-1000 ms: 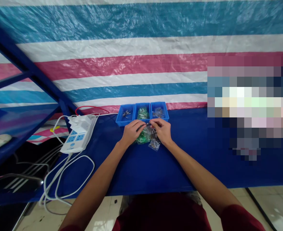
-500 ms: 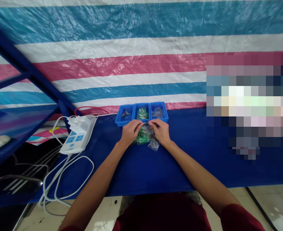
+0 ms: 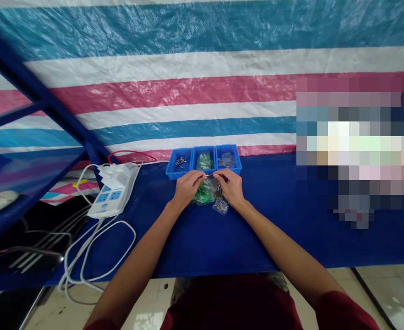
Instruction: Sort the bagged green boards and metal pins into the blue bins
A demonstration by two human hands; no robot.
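Observation:
Between the fingertips of both hands runs a thin, pale, pin-like piece [image 3: 207,175], too small to make out fully. My left hand [image 3: 187,188] pinches its left end, and my right hand [image 3: 232,188] closes on the right end. Below the fingers lie a clear bag with green contents [image 3: 204,196] and a small clear bag of metal pieces [image 3: 220,207]. Just beyond the hands stand three blue bins: the left bin [image 3: 174,175] holds loose metal pins, the middle bin [image 3: 204,148] green and white pieces, the right bin [image 3: 239,167] bagged small parts.
On the left of the blue table [image 3: 218,247] lies a white power strip [image 3: 102,208] with plugged-in adapters and looping white cables [image 3: 133,238]. A blue metal frame [image 3: 64,120] rises at the left. Striped sheeting [image 3: 188,96] hangs behind. The far right is pixelated.
The view has shifted slightly. Both hands stay in nearly the same place, fingertips still together around the thin piece.

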